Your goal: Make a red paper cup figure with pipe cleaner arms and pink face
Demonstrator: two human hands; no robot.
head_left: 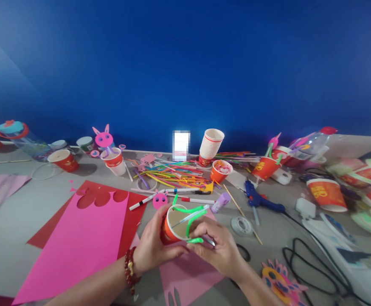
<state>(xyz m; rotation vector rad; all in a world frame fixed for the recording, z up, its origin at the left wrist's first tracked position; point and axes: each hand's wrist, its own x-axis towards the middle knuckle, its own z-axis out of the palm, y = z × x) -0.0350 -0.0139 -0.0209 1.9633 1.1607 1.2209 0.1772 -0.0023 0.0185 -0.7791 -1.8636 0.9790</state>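
Observation:
My left hand [155,236] is wrapped round a red paper cup [170,227], its open mouth tilted toward the right. Bright green pipe cleaners [187,210] stick out over the cup's rim, with a thin pale stick lying across the mouth. At the right side of the rim, the thumb and fingers of my right hand [215,244] pinch a green pipe cleaner. A small shiny thing shows between those fingers, too hidden to name. Just behind the cup lies a pink paper face [160,200] with eyes and ears.
Pink card [80,246] with cut-outs lies at left. Behind are loose pipe cleaners [172,175], stacked cups [211,144] and a finished pink figure [104,140]. At right are a blue glue gun [262,199], its black cord [309,238] and a tape roll [241,225].

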